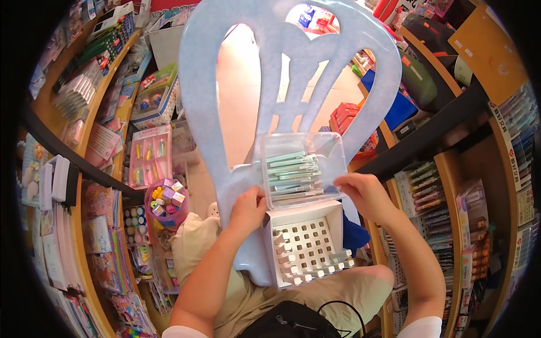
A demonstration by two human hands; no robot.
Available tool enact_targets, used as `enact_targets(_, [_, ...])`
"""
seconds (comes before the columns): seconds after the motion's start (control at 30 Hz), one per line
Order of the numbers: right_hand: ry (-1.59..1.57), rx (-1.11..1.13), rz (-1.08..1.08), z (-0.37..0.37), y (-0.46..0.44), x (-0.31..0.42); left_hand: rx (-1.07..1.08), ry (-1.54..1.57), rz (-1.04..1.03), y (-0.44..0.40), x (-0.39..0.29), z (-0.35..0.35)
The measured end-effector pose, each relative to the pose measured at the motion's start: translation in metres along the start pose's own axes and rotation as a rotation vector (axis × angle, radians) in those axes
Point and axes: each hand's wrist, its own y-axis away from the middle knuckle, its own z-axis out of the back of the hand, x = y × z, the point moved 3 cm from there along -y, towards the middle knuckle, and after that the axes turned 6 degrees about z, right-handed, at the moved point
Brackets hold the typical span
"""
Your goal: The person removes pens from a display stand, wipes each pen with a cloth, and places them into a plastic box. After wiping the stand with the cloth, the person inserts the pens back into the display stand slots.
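Note:
A clear plastic box (276, 204) with several pale green and white pens (293, 173) lying in it is at the chair seat's back. My left hand (248, 210) is closed at the box's lower left edge, fingertips partly hidden. At its right edge my right hand (365, 194) pinches the rim with thumb and fingers. Just below stands an open white box (336, 222) with a grid insert (307, 239) full of square holes. Several white-ended pens (288, 269) stand in the insert's left and near rows.
The boxes rest on a pale blue plastic chair (200, 84) in front of my legs. Shelves of stationery (104, 248) line the left, pen racks (431, 225) the right. A pink basket (169, 217) of small items stands left of the chair.

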Motion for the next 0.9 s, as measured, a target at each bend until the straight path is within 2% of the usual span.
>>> enact_targets(0.17, [0.307, 0.244, -0.086, -0.071, -0.057, -0.061, 0.011, 0.002, 0.01, -0.003, 0.006, -0.001])
enact_targets(0.27, [0.441, 0.373, -0.193, -0.093, -0.065, -0.06, -0.014, -0.003, -0.007, -0.002, 0.004, 0.001])
enact_targets(0.37, [0.423, 0.327, -0.218, -0.1, -0.069, -0.06, -0.011, 0.009, -0.017, -0.001, 0.0, 0.003])
enact_targets(0.57, [0.119, 0.192, -0.247, -0.075, -0.063, -0.057, -0.018, -0.014, -0.026, -0.002, 0.0, 0.002])
enact_targets(0.7, [0.234, -0.034, -0.016, -0.027, -0.039, -0.013, -0.008, -0.016, 0.006, -0.002, 0.001, 0.001])
enact_targets(0.8, [0.14, -0.15, 0.016, 0.01, -0.013, 0.028, -0.015, -0.016, -0.011, -0.002, 0.003, -0.001])
enact_targets(0.83, [0.121, -0.169, 0.087, 0.017, -0.003, 0.033, -0.016, -0.019, -0.012, -0.002, 0.003, -0.001])
enact_targets(0.9, [-0.058, -0.115, -0.106, 0.026, 0.02, 0.041, -0.014, -0.019, -0.001, -0.001, 0.004, -0.002])
